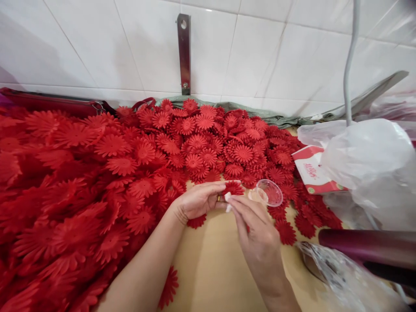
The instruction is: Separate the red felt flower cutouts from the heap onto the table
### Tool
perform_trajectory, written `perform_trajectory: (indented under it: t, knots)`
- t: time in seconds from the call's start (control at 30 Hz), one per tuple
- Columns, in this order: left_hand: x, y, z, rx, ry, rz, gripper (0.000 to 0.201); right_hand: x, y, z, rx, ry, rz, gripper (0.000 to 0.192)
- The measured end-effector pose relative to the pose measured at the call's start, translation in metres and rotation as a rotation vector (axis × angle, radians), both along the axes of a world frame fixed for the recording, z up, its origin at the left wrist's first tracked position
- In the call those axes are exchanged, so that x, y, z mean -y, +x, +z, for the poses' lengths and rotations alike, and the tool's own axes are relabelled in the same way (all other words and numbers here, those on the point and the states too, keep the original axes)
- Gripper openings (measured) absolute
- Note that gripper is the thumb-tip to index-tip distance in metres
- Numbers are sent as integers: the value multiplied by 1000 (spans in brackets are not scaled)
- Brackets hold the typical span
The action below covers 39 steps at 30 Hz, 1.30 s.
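My left hand (199, 200) reaches in from the lower left, its fingers bent together, with a gold ring showing. A red flower-shaped piece (234, 188) with narrow petals shows at its fingertips; whether the fingers grip it is hidden. Between thumb and fingers, my right hand (256, 223) pinches a small white wad (228, 197), which meets the left fingertips. Just to the right of the hands are a round clear plastic lid (274, 193) and a shallow clear dish (258, 196). Another red flower piece (196, 222) lies under my left wrist.
Red flower pieces (143, 188) are heaped across the left and back of the tan table (216, 268). On the right are a red-and-white box (313, 171), a white plastic bag (373, 160), a dark red cylinder (367, 247) and clear wrap (354, 277). Behind stands a tiled wall (260, 47).
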State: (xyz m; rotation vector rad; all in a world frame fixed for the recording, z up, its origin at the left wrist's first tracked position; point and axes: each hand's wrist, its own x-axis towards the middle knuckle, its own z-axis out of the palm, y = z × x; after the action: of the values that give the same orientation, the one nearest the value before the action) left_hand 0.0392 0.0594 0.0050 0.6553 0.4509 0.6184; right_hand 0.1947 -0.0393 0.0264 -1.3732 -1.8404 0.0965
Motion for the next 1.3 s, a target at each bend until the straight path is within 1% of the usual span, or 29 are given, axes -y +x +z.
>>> perform_trajectory:
  t: [0.13,0.17,0.23,0.27,0.3,0.37,0.43,0.47,0.57,0.67,0.73,0.8,0.83,0.93,0.97,1.07,1.1,1.2,1.3]
  knots:
    - [-3,-2,4,17,18,40,30,5,7,13,-64,124,-230,24]
    - [-3,-3,5,21,25,51,29,6,8,15,-93,124,-279,23]
    - [-2,-2,6,32,37,46,26,6,5,17,-202,65,-347,22]
    - [-1,-1,6,40,43,42,24,5,2,16,-268,17,-346,23]
    - [0,1,6,48,48,43,23,3,-2,14,-327,-29,-315,22]
    - [4,6,4,63,44,77,27,-2,-12,10,-381,-86,-184,20]
    - [6,11,3,63,7,129,34,-6,-20,8,-338,-67,-68,16]
    - [7,13,4,57,-18,156,35,-9,-23,7,-309,-43,-46,16]
    - [5,14,6,39,-78,208,28,-13,-24,9,-264,38,-97,16]
    - [3,12,6,44,-99,208,25,-18,-19,11,-221,131,-173,19]
    - [2,12,4,36,-110,215,24,-22,-17,9,-166,142,-135,22]
    - [3,13,0,19,-118,222,22,-26,-17,6,-116,103,-67,24]
    - [3,13,-2,14,-117,221,22,-28,-18,4,-102,97,-55,24]
    - [3,13,-5,13,-92,199,27,-29,-20,-1,-105,165,-93,25]
    - [3,14,-4,10,-82,188,29,-29,-21,-2,-102,176,-79,26]
    - [2,13,-2,-15,-47,161,32,-26,-22,-3,-72,121,16,27]
    - [1,12,-2,-18,-36,159,32,-23,-20,-2,-63,101,29,26]
    - [-1,9,-1,-9,-30,163,33,-11,-11,4,-31,54,-4,24]
    - [-3,5,-2,11,-58,181,35,9,8,5,39,-74,-86,17]
